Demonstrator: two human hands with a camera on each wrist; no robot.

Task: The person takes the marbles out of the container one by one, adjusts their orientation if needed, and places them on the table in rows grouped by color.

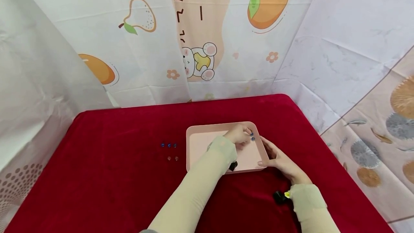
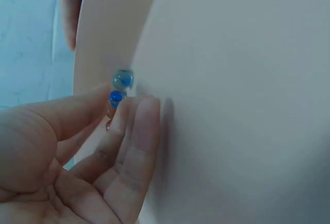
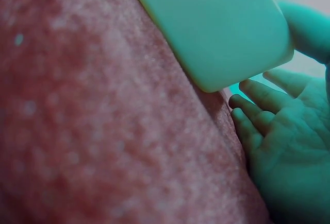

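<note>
My left hand reaches into a shallow pale pink tray near its right wall. Its thumb and fingertips close around a small blue glass marble. Right beside that lies a clear marble with a blue core, against the tray wall. A bit of a reddish marble shows behind the fingers, mostly hidden. At the tray's near right corner my right hand grips the tray, thumb over the rim and fingers along the outside; in the right wrist view those fingers lie by the tray's outer corner.
Left of the tray, three blue marbles lie in a row on the red cloth. Two pinkish clear marbles sit in front of them. A printed curtain hangs behind the table, with further curtains at both sides.
</note>
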